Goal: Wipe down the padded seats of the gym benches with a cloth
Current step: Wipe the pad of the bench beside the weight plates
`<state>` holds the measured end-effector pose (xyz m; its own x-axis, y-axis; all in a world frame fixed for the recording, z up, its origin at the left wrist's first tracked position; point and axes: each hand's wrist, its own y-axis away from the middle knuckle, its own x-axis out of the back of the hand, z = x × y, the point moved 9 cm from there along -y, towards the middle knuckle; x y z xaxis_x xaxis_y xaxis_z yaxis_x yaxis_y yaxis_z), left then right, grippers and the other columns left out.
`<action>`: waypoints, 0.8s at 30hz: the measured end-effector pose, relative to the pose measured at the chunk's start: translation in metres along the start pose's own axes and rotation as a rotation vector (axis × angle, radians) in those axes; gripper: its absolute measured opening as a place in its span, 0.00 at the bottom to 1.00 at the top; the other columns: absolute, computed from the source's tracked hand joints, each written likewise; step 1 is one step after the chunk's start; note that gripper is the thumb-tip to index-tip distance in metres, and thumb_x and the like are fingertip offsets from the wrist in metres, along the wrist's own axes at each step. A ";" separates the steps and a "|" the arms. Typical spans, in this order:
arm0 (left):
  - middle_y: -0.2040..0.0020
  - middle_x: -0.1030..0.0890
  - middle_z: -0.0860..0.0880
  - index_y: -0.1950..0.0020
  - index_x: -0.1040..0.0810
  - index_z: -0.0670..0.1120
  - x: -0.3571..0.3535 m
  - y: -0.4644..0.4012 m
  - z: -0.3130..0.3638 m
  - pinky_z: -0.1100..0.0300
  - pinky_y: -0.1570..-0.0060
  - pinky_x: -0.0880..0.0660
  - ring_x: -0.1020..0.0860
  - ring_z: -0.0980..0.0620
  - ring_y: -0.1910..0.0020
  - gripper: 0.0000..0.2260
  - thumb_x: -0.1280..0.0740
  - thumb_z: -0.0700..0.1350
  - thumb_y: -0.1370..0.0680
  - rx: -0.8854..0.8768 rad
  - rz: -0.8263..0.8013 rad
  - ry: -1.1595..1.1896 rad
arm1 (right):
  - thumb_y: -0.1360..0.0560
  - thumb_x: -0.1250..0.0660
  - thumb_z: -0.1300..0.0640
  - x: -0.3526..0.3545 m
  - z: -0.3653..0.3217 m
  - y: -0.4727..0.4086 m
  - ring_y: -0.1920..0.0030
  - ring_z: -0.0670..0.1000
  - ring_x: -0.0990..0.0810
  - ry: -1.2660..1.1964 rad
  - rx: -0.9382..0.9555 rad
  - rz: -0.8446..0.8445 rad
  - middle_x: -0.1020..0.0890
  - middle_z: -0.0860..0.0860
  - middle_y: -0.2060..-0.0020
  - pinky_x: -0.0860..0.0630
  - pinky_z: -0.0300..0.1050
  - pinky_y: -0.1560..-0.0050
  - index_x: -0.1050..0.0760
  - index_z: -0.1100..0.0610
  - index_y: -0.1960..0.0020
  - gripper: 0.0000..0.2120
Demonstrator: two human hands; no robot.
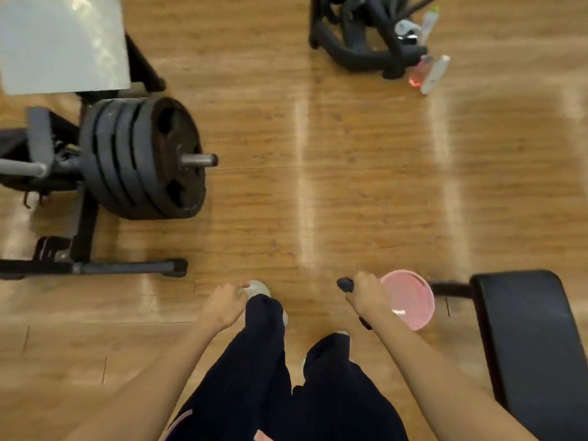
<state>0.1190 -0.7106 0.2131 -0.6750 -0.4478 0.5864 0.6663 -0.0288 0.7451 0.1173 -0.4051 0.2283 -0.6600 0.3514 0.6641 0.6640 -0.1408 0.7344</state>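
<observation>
Rt hand (366, 294) gripping pink bucket (410, 300) handle, black bench (528, 338) beside.

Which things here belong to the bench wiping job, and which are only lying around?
For the job:
- black padded bench, at the right
- pink bucket, carried by its dark handle in the right hand
- left hand, loosely curled; no cloth visible

Just lying about:
- stack of weight plates on a bar
- bottles on the floor by the far black machine
</observation>
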 end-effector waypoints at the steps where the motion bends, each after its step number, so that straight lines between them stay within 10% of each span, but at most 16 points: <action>1: 0.33 0.22 0.46 0.28 0.26 0.46 0.012 -0.001 -0.019 0.58 0.39 0.29 0.23 0.46 0.35 0.17 0.43 0.43 0.17 0.032 0.011 0.034 | 0.24 0.38 0.65 0.007 -0.027 -0.006 0.52 0.58 0.20 0.031 0.026 0.011 0.20 0.55 0.52 0.26 0.47 0.57 0.23 0.56 0.42 0.13; 20: 0.29 0.26 0.44 0.29 0.25 0.43 0.201 -0.028 -0.191 0.57 0.30 0.33 0.29 0.46 0.29 0.16 0.42 0.42 0.16 0.244 0.346 0.549 | 0.22 0.40 0.59 0.052 -0.253 -0.106 0.56 0.53 0.22 0.554 0.217 -0.143 0.23 0.49 0.56 0.24 0.46 0.59 0.25 0.47 0.43 0.12; 24: 0.34 0.21 0.43 0.28 0.27 0.41 0.208 -0.011 -0.233 0.71 0.45 0.33 0.23 0.47 0.36 0.17 0.43 0.40 0.16 0.411 0.419 0.727 | 0.21 0.41 0.59 0.055 -0.314 -0.131 0.49 0.55 0.19 0.721 0.322 -0.198 0.21 0.50 0.51 0.20 0.50 0.51 0.25 0.48 0.37 0.15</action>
<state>0.0449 -1.0110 0.2524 0.0513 -0.8034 0.5932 0.5528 0.5175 0.6531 -0.1165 -0.6579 0.2131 -0.7667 -0.3565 0.5340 0.5072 0.1735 0.8442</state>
